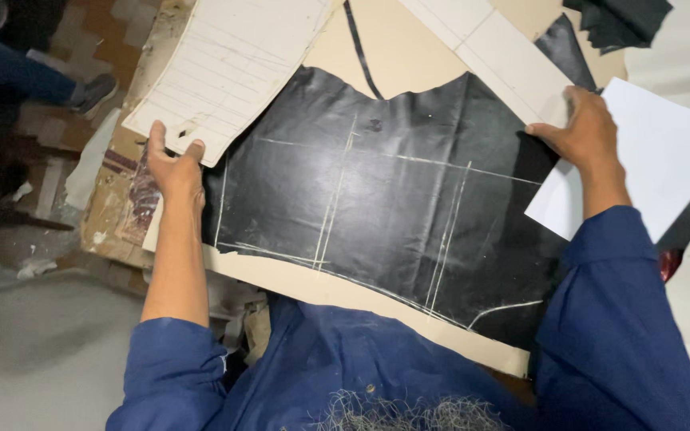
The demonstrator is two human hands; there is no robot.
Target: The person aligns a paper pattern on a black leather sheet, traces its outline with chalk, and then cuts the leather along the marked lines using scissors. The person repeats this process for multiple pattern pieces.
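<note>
I see left hand (173, 164) gripping lined card pattern (229, 68); right hand (580, 128) pinching long white card strip (505, 60); chalk-marked black leather (377, 207) between hands on worktop (393, 48).

A worktable (377, 48) topped with tan board is seen from above, its left edge (113, 215) worn, stained and chipped. A large sheet of black leather (377, 207) is spread flat across the middle, marked with pale chalk lines. A lined cream pattern card (229, 68) is laid over the upper left part, and a long cream strip (493, 56) is set diagonally at the upper right. A white sheet (664, 152) is placed at the right edge. A darker crumpled scrap (620, 20), possibly more leather, is found at the far corner.
</note>
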